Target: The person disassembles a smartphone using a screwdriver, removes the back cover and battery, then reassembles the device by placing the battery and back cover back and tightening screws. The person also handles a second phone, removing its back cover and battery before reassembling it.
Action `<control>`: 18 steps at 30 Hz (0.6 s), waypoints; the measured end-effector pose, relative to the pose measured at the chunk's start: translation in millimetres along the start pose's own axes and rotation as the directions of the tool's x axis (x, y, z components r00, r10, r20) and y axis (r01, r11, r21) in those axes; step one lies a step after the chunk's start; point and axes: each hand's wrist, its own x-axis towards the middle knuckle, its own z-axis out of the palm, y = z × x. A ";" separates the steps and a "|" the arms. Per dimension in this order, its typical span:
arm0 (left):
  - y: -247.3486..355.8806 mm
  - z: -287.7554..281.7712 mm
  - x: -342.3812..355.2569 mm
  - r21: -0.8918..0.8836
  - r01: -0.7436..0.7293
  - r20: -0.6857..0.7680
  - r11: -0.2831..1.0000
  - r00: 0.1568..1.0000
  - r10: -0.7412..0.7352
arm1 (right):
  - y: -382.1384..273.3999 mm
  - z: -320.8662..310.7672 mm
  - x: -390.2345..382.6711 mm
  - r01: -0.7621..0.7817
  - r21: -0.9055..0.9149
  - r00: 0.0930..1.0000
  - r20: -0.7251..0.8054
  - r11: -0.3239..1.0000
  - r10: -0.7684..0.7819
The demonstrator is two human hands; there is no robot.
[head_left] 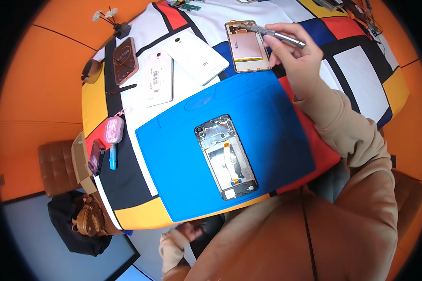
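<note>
My right hand (295, 56) grips a grey metal screwdriver (286, 38), its tip pointing left over the top end of an opened phone (252, 67). That phone shows a pale battery and lies beyond the blue mat (169, 154). On the mat rests another opened phone (215, 131), a dark frame with a flat ribbon cable across its hollow middle. My left hand (190, 231) hangs below the near edge of the table, apart from the phones. It is small and dim, so I cannot make out its fingers.
Left of the mat stand a pink case (114, 129), a blue pen-like tube (113, 158) and a dark phone (96, 157). Two white devices (197, 56) and a bronze-edged phone (125, 61) lie farther back. A dark vase (122, 31) holds white flowers. Wires (370, 25) lie far right.
</note>
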 end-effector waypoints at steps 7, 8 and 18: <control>199.2 -92.6 -41.3 0.301 -0.585 -0.166 0.753 0.746 0.645 | 14.1 -2.0 -15.0 0.088 -0.143 0.985 0.157 0.986 -0.065; 205.6 -100.1 -31.5 0.285 -0.626 -0.334 0.726 0.645 0.687 | 13.7 -1.3 -15.7 0.057 -0.139 0.983 0.183 0.989 -0.031; 269.9 -180.8 95.3 0.023 -0.636 -0.764 0.771 0.486 0.424 | 13.0 -1.1 -15.7 0.023 -0.116 0.980 0.200 0.993 0.001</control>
